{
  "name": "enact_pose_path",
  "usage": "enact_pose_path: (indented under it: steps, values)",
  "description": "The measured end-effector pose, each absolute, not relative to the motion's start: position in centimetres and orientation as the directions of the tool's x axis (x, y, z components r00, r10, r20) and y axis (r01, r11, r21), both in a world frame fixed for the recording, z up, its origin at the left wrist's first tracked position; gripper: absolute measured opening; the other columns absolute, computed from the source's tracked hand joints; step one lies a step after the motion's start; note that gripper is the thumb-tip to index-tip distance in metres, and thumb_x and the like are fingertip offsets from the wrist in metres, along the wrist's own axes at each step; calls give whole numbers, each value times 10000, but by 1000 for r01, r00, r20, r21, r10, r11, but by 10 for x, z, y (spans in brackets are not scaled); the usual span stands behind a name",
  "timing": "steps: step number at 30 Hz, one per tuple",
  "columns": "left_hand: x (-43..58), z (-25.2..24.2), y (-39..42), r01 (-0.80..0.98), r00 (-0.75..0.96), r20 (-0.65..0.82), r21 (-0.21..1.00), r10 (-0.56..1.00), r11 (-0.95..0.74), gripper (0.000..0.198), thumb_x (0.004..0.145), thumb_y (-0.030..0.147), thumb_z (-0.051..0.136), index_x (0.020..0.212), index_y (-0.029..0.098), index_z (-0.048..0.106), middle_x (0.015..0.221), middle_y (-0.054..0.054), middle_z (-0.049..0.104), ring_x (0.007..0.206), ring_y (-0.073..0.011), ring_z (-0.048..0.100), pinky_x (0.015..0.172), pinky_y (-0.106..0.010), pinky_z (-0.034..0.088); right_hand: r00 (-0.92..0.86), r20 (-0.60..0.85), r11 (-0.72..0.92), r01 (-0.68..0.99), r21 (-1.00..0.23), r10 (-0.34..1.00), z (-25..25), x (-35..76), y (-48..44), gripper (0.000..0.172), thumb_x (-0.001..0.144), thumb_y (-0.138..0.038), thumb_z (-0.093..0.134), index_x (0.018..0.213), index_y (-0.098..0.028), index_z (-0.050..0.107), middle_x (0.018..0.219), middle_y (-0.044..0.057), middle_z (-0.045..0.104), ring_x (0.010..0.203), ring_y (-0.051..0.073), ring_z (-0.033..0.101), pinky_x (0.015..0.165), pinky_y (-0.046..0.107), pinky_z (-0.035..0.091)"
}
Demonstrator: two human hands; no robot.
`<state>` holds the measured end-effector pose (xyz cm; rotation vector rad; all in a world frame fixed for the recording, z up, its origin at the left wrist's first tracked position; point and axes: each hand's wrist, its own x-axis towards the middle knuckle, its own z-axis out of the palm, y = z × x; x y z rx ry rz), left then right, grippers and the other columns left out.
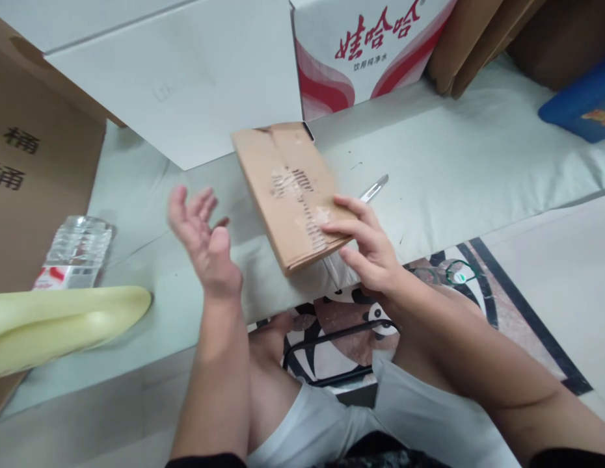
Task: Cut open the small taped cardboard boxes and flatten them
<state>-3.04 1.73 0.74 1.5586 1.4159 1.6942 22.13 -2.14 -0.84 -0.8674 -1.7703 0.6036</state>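
Note:
A flat brown cardboard box [287, 195] sits at an angle at the middle of the covered surface, with torn tape and tattered print across its top. My right hand [368, 244] grips its near right corner, fingers on the top and thumb at the edge. To the left of the box, my left hand [205, 240] is raised, slightly blurred, with fingers apart and nothing in it. A silver blade-like tool [375, 188], perhaps a utility knife, pokes out beyond my right fingers; the box and hand hide the rest.
A large white carton [185, 78] and a red-and-white carton [371, 52] stand behind the box. At left are a brown carton [39, 162], a clear plastic bottle [78, 244] and a pale yellow object [73, 318]. A blue item [583, 104] lies far right. My legs are below the surface's edge.

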Motion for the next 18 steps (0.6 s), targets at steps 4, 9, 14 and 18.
enact_pose_path:
  steps: [4,9,14,18]
  values:
    - [-16,30,5,500,123,696,573,708,-650,310,949,460,533,1148,379,756,1240,14,760,1296,-292,631,1273,-573,281,-377,576,660,141,-738,725,-8,219,-23,350,1013,-407,532,1326,-307,652,1574,70,520,1465,274,502,1205,504,448]
    - [-18,20,8,526,44,684,604,728,-599,343,943,422,489,873,316,807,975,-18,812,1086,-300,691,1217,-609,329,-91,341,339,499,-798,936,-27,234,-3,493,956,-197,430,1422,-258,581,1394,114,660,1214,265,657,1032,490,554]
    - [-19,17,8,505,37,702,601,712,-619,326,947,391,491,903,327,808,982,-2,815,1077,-295,695,1212,-601,328,-29,152,94,893,-439,988,-46,250,21,589,870,-145,497,1427,-279,632,1605,107,506,1497,414,393,1128,669,383]
    - [-18,20,5,506,54,690,604,721,-616,313,955,362,491,935,356,803,997,10,815,1099,-294,692,1210,-594,328,-19,71,44,926,-375,997,-45,251,28,407,977,-204,439,1246,-287,733,1486,91,624,1462,406,423,1090,658,383]
